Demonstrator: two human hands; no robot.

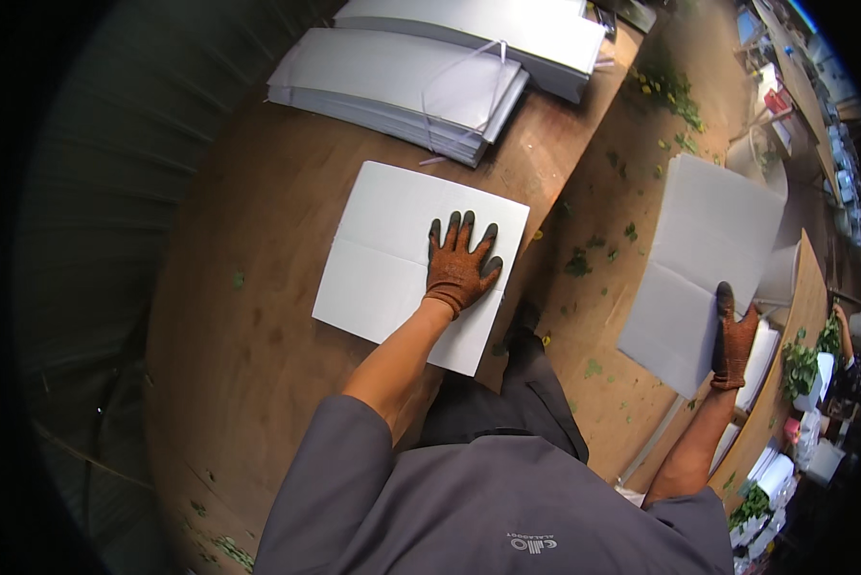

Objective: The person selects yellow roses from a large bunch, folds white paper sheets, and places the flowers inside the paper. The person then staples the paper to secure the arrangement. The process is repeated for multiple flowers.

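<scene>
A creased white board (380, 237) lies flat on the wooden table in front of me. My left hand (461, 269), in a rust-brown glove with dark-coated fingertips, rests palm down on its right half with the fingers spread. Out to my right, another creased white board (696, 244) hangs over the floor beside the table. My right hand (732, 341), gloved the same way, grips this board by its lower right edge; some of the fingers are hidden behind it.
Strapped white board stacks (394, 79) lie at the far end of the wooden table (251, 237). Leaves (581, 262) litter the floor. Another wooden table (783, 374) on the right bears leafy stems (801, 366). A person's arm (844, 330) shows beyond it.
</scene>
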